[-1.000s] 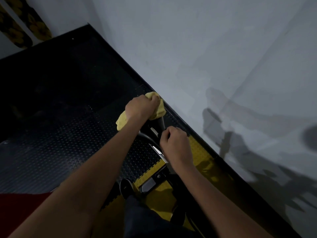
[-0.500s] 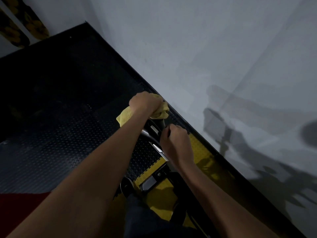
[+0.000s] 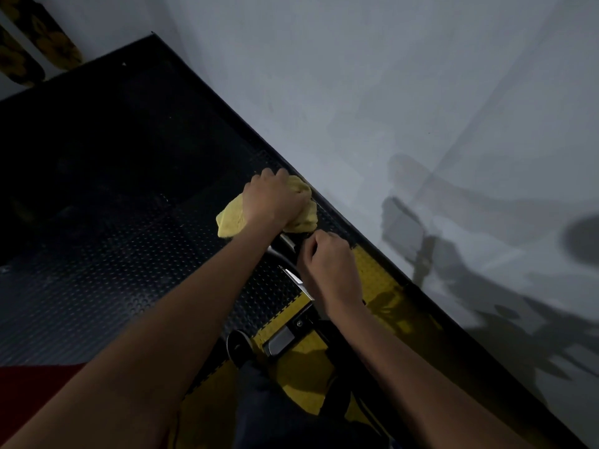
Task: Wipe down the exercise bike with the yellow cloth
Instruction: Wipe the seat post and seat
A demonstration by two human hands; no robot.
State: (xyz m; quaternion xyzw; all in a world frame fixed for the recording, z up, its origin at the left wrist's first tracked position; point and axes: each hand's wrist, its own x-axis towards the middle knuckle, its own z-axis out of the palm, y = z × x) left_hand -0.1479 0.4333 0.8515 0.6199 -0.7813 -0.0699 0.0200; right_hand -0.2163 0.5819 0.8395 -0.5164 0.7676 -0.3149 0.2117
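My left hand [image 3: 274, 197] grips the bunched yellow cloth [image 3: 230, 218] and presses it over the far end of the exercise bike's black handlebar [image 3: 287, 243]. Cloth shows on both sides of the hand. My right hand [image 3: 329, 265] is curled round the handlebar just behind it, near a shiny metal bracket [image 3: 296, 280]. Lower down, the bike's dark frame, a round knob [image 3: 238, 346] and a grey panel [image 3: 280, 341] show between my forearms. Most of the bike is hidden under my arms.
Black studded floor mats [image 3: 97, 270] spread to the left, with yellow mat tiles [image 3: 372, 270] under the bike. A grey wall [image 3: 389, 92] runs close along the right. A red patch [image 3: 29, 380] lies at the lower left. Patterned fabric [image 3: 29, 43] hangs at the top left.
My left hand has slid the cloth a little farther along the handlebar end, toward the wall. My right hand has stayed on the bar.
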